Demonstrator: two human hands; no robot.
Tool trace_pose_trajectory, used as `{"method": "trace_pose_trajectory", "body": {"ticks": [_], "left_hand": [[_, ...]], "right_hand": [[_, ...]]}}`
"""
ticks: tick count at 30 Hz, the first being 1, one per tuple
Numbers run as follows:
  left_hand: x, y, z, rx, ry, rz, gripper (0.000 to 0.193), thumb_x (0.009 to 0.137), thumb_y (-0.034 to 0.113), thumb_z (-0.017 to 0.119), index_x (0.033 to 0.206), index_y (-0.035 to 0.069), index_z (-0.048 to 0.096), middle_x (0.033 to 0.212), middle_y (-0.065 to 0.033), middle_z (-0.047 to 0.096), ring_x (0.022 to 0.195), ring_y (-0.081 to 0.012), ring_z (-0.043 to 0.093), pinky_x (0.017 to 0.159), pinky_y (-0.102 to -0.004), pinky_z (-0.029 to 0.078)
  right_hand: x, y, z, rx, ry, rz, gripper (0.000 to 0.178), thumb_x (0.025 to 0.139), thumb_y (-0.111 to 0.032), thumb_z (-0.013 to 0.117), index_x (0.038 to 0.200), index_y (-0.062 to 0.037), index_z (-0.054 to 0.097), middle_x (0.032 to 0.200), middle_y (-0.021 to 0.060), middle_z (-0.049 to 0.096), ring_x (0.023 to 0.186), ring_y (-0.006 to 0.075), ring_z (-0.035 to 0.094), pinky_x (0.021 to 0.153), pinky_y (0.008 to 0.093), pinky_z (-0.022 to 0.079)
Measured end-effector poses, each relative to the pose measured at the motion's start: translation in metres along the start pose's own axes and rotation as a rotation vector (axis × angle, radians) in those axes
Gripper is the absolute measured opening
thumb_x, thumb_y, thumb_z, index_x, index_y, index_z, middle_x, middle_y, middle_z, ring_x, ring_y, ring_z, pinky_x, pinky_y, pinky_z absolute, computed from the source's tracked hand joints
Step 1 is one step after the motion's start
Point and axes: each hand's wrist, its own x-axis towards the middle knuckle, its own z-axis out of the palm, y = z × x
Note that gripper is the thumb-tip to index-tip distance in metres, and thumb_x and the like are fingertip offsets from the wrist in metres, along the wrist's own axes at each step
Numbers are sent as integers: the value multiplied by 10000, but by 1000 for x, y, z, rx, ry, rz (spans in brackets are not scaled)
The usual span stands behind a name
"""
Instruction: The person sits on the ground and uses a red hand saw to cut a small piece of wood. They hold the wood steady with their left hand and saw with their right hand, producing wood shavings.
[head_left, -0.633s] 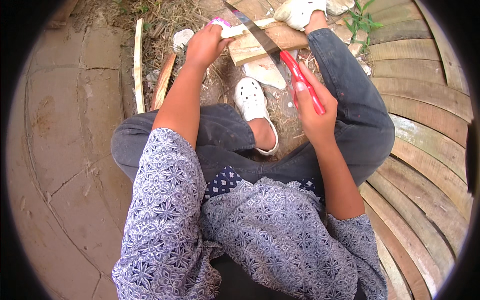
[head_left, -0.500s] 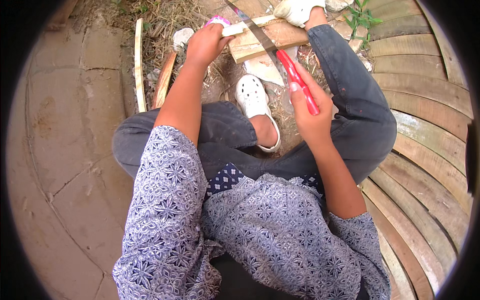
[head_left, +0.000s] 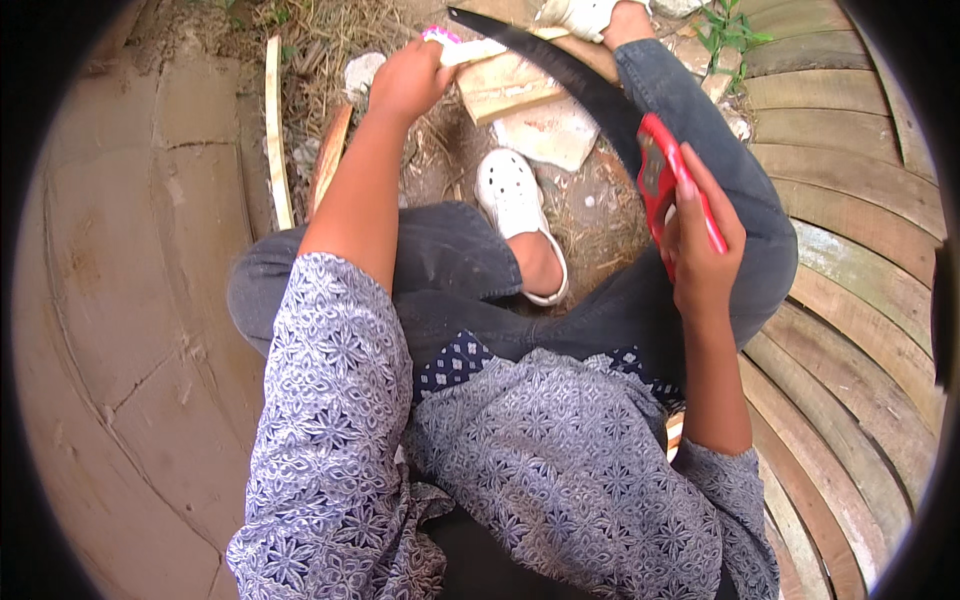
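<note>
My right hand (head_left: 703, 235) is closed round the red handle of a pruning saw (head_left: 575, 78) with a curved black blade. Its flat side faces up, and the tip points to the far left. The blade passes over a thin pale wooden strip (head_left: 487, 47); whether they touch I cannot tell. My left hand (head_left: 408, 82) grips the strip's left end, beside a small pink and white thing (head_left: 440, 37). Beneath the strip lies a thick wooden block (head_left: 508, 88). My right foot, in a white clog (head_left: 580, 14), is at the strip's other end.
My other white clog (head_left: 508, 190) stands on the ground between my bent legs. A flat pale stone (head_left: 550, 132) lies by the block. Long wooden pieces (head_left: 276, 140) rest at the left, near cracked brown ground (head_left: 150, 300). Curving wooden slats (head_left: 850, 200) fill the right side.
My right hand has moved right with the saw. The blade has turned from nearly edge-on to showing its broad side. My left hand keeps its hold on the strip.
</note>
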Motion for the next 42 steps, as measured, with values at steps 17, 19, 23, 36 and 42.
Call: {"method": "trace_pose_trajectory", "body": {"ticks": [17,19,23,36,42], "left_hand": [[-11,1,12,40,217,-28,640,792,617,728,909,13,550,853,-192,640,748,-407,656,619,-472,548],[-12,2,12,4,221,-28,631,790,594,746,880,5,539,846,-206,632,734,-425,640,619,-480,538],[-9,4,10,-81,217,-24,633,790,576,757,837,-12,529,853,-217,630,740,-428,631,638,-479,529],[-12,9,-3,-170,-91,-239,667,799,631,721,856,-31,659,854,-239,676,819,-408,664,745,-486,533],[-19,3,9,-105,25,-123,685,796,660,696,885,-19,657,887,-225,683,851,-395,672,747,-483,549]], "right_hand": [[-10,-2,3,50,-146,29,420,986,-146,639,1381,-11,591,1160,97,685,901,68,595,761,216,484],[-9,-4,3,75,-141,20,419,984,-131,638,1380,-4,589,1158,97,685,925,72,596,799,223,485],[-14,-12,5,57,-148,-73,416,984,-120,635,1380,0,588,1157,93,685,919,69,590,801,225,483],[-17,-17,8,0,-186,-151,414,973,-109,645,1362,20,592,1118,98,707,934,78,606,834,240,489],[-24,8,4,91,-163,-62,426,983,-103,627,1381,37,566,1224,128,673,1029,112,623,902,257,488]]}}
